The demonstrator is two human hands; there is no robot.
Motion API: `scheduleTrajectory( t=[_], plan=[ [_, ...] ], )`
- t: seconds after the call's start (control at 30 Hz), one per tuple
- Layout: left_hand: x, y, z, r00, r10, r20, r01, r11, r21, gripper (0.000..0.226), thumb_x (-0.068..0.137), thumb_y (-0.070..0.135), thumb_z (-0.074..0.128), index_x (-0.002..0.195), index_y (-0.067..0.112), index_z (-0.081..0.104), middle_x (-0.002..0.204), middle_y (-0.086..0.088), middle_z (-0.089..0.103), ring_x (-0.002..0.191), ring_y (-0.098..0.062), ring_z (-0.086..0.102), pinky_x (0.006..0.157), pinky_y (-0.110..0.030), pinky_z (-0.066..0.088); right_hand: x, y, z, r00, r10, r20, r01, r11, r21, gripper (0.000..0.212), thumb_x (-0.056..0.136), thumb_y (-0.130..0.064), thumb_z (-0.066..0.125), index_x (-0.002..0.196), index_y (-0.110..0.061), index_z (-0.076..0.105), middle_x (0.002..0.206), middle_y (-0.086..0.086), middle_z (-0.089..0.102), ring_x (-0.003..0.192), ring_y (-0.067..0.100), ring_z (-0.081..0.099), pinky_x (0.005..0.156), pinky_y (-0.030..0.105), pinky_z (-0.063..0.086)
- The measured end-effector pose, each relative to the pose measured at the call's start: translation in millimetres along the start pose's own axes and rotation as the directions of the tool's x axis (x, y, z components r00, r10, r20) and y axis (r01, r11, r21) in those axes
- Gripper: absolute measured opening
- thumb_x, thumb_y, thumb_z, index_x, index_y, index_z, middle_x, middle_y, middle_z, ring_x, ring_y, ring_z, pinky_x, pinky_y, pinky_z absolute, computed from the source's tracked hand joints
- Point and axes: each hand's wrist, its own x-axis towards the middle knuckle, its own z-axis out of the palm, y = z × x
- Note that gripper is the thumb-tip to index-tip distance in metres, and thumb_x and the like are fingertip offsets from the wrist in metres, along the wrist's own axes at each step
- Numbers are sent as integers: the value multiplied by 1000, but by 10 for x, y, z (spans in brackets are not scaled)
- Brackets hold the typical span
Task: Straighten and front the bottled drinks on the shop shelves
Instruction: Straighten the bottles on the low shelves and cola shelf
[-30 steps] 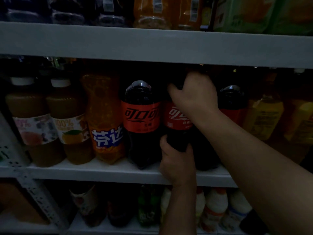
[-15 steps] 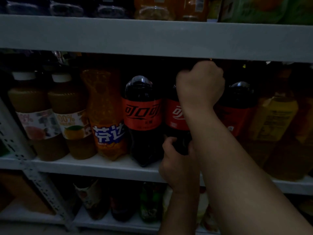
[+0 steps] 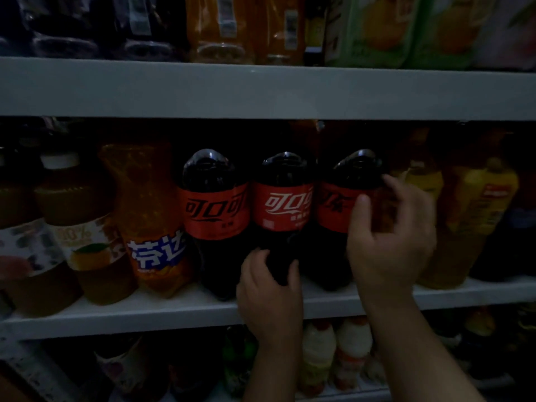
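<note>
Three big cola bottles with red labels stand side by side on the middle shelf: a left one, a middle one and a right one. My left hand grips the lower body of the middle cola bottle from the front. My right hand curls round the right cola bottle at label height, thumb on its label and fingers round its right side. The middle bottle's label faces forward. On the right bottle, my hand hides part of the label.
An orange soda bottle and two juice bottles stand left of the colas; yellow drink bottles stand to the right. A shelf board hangs close above the bottle caps. More bottles fill the shelf below.
My right hand left the top of the middle cola bottle, dropped and moved right onto the right cola bottle. The middle bottle's label now faces front. My left hand stays low on it.
</note>
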Motion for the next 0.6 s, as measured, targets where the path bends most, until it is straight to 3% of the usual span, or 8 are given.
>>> scheduleTrajectory(
  t=[0.07,0.13,0.2,0.27,0.37,0.5,0.6],
  plan=[
    [-76,58,-25,996,83,-22,-84,992,-94,38,72,22,80,103,8,63,108,-10,63,99,-27,62,84,-35,50,13,117,-79,990,113,79,-112,994,-13,43,85,-26,66,119,-2,57,114,14,55,107,22,53,90,8,33],
    [-186,223,-56,990,141,28,-132,969,-209,31,79,18,68,108,9,64,113,-7,62,105,-22,59,92,-29,46,146,144,-38,980,128,156,-119,991,-63,57,83,-40,66,126,-6,51,121,11,51,112,19,48,89,11,30],
    [-283,407,-40,969,184,167,-131,948,-289,47,82,14,60,128,9,55,136,-6,50,126,-18,46,107,-22,30,339,125,56,969,127,213,-102,987,-127,73,76,-55,65,131,-9,47,124,9,49,114,17,43,86,15,28],
    [-351,570,-19,920,238,313,-129,935,-332,68,85,12,55,148,11,28,156,1,16,143,-11,16,113,-16,8,517,98,144,947,162,276,-109,974,-199,85,66,-67,63,129,-12,47,122,7,49,113,20,46,79,23,32],
    [-404,697,54,860,262,437,-95,925,-369,83,88,16,50,150,17,-5,150,13,-22,140,-3,-13,110,-13,-8,682,94,209,931,152,332,-21,930,-366,91,56,-81,58,116,-13,52,112,8,52,108,29,50,70,31,34],
    [-499,762,96,842,210,496,-63,953,-295,90,85,28,47,147,16,-17,146,7,-36,138,-4,-22,113,-20,-11,828,71,216,909,113,402,141,823,-550,101,48,-93,47,112,-16,55,113,10,58,117,33,43,75,37,42],
    [-566,786,145,842,183,507,-64,968,-243,89,86,30,43,142,16,-25,146,3,-39,142,-10,-22,115,-27,-10,905,63,206,888,128,441,155,821,-549,95,45,-92,51,103,-17,58,103,7,63,102,30,56,64,31,37]
  ],
)
